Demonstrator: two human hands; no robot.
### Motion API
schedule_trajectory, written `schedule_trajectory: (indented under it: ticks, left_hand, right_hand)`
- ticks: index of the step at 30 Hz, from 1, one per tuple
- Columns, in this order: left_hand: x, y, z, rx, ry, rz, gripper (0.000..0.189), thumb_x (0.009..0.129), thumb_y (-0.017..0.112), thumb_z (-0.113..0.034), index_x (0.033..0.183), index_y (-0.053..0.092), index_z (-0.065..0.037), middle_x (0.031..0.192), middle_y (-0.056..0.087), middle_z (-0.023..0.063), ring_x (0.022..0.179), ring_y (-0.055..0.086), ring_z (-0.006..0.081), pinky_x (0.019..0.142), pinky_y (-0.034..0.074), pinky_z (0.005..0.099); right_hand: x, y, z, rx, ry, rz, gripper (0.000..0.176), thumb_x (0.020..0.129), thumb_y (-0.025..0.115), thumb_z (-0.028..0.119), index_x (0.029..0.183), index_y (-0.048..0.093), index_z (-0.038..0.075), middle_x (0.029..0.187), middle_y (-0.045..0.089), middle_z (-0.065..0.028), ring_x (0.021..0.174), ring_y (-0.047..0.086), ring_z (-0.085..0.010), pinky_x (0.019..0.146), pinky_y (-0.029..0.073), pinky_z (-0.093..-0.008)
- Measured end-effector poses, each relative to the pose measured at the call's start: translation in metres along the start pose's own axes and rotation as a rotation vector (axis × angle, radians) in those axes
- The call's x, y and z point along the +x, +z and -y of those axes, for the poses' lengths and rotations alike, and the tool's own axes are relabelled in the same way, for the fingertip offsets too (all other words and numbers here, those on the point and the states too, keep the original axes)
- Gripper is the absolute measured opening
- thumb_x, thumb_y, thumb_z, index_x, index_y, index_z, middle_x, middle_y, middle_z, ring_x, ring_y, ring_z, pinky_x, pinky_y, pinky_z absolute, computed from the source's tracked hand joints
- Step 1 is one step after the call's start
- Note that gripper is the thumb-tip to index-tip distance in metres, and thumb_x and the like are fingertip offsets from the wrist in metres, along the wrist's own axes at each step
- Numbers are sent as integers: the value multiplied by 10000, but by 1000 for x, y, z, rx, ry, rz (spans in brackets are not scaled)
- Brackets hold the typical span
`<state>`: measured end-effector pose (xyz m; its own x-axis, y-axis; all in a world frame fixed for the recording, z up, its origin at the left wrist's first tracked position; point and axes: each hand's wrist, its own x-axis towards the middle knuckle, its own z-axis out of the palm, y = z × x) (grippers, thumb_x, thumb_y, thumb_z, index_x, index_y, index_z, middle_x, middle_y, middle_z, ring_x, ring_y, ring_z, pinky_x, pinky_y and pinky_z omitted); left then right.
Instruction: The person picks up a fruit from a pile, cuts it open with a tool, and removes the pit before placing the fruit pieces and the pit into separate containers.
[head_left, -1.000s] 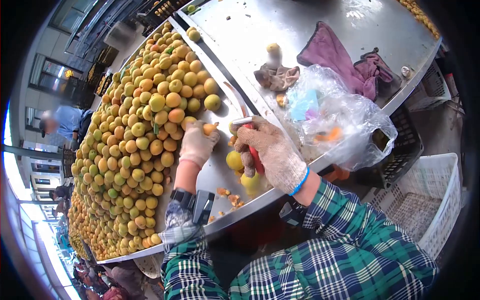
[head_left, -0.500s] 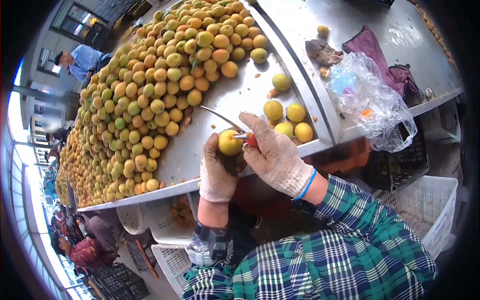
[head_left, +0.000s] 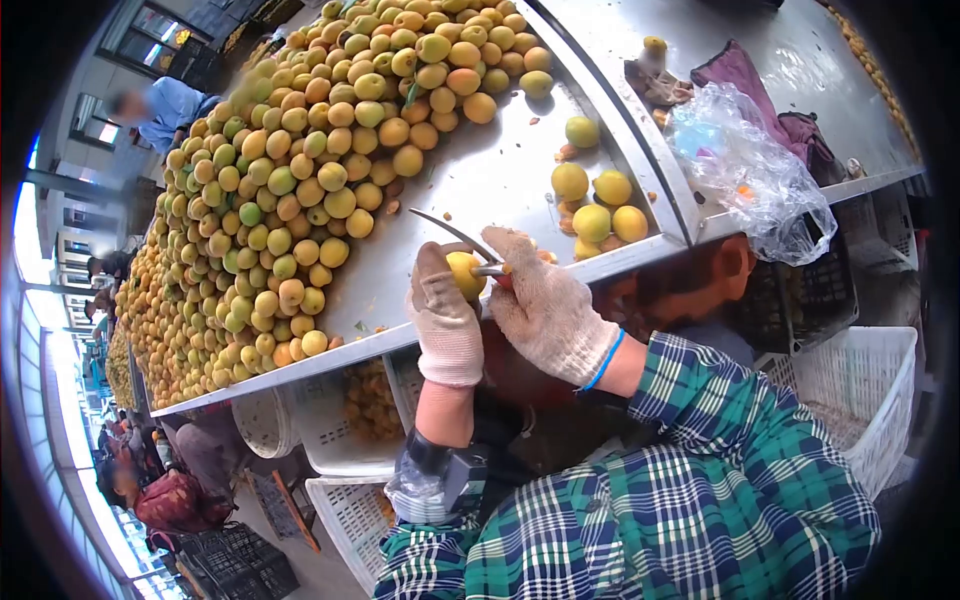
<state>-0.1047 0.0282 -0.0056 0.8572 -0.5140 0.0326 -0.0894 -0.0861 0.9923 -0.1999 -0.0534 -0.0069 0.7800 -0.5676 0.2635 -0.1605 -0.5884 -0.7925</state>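
Both my hands wear pale knitted gloves and meet over the metal table's front edge. My left hand (head_left: pixel 446 322) is closed around a yellow fruit (head_left: pixel 465 276). In my right hand (head_left: pixel 553 308) is a tool with a red handle and a thin curved blade (head_left: pixel 445 228); its metal part touches the fruit's right side, and the blade points up and left. Fingers hide much of the handle. Several loose fruits (head_left: pixel 592 222) lie on the table to the right of my hands. A large pile of yellow-orange fruit (head_left: pixel 290 190) is at the left.
A raised metal divider (head_left: pixel 640 150) crosses the table. Beyond it lie a clear plastic bag (head_left: pixel 745 170), a purple cloth (head_left: pixel 745 75) and a brown glove. White crates (head_left: pixel 850 385) stand below the table. A person in blue (head_left: pixel 170 112) is at the far left.
The fruit in my left hand is turned and more hidden behind my fingers. My left hand sits slightly higher and farther right. The view has shifted a little.
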Motion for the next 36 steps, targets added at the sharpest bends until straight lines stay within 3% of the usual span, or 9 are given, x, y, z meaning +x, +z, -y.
schedule_trajectory:
  ticks: [1,10,16,18,20,22,24,26,36]
  left_hand:
    - [0,-2,1,80,83,0,522,1017,331,-454,919,580,-6,791,588,79,718,544,161,674,451,312]
    - [-1,-6,7,219,256,-3,471,1023,333,-379,870,564,2,781,588,129,706,562,214,669,453,331]
    - [5,-14,0,86,120,211,425,1001,410,-337,898,599,29,772,617,77,703,573,139,661,472,277]
    - [4,-15,2,51,111,236,376,977,453,-334,939,586,16,774,611,74,696,584,147,654,491,279]
    - [2,-13,-3,-399,-343,119,362,958,486,-355,964,573,-3,768,603,79,700,598,161,634,508,284]
    - [8,-16,-2,-477,-403,140,408,950,496,-408,949,569,-6,758,601,89,702,605,181,617,519,293]
    - [8,-14,-6,-718,-460,76,455,950,473,-466,950,576,-23,747,607,63,638,601,149,547,508,265]
    - [9,-8,0,-697,-457,-26,546,953,435,-528,952,588,-4,782,614,79,660,590,173,606,519,298]
    - [5,-4,-4,-619,-408,-42,648,970,316,-588,892,617,-19,733,594,60,615,534,148,551,449,255]
  right_hand:
    - [0,3,1,4,1,6,573,795,597,69,1332,397,63,931,614,-195,815,615,-412,696,511,-460]
    - [-3,14,7,21,158,29,429,809,575,111,1222,462,78,967,612,-224,863,607,-427,690,510,-467]
    - [-7,5,5,146,387,232,357,832,555,121,1174,477,54,878,624,-202,810,620,-410,678,503,-452]
    - [-13,12,-8,272,256,189,352,828,557,111,1167,483,53,767,610,-134,641,614,-281,583,492,-392]
    - [-4,-26,22,599,514,393,352,829,558,106,1170,487,53,695,557,-60,537,535,-147,489,449,-309]
    - [-1,-44,35,861,789,618,334,836,538,99,1163,489,53,656,505,-18,497,482,-81,432,389,-239]
    - [-7,-25,19,759,717,647,411,867,553,177,1242,454,39,694,587,-87,554,584,-191,501,468,-328]
    - [-21,0,1,181,107,128,605,912,514,385,1356,341,13,878,644,-253,783,628,-447,703,495,-515]
    - [-17,-6,13,-116,209,272,641,927,542,348,1415,262,41,769,641,-211,703,628,-419,587,483,-497]
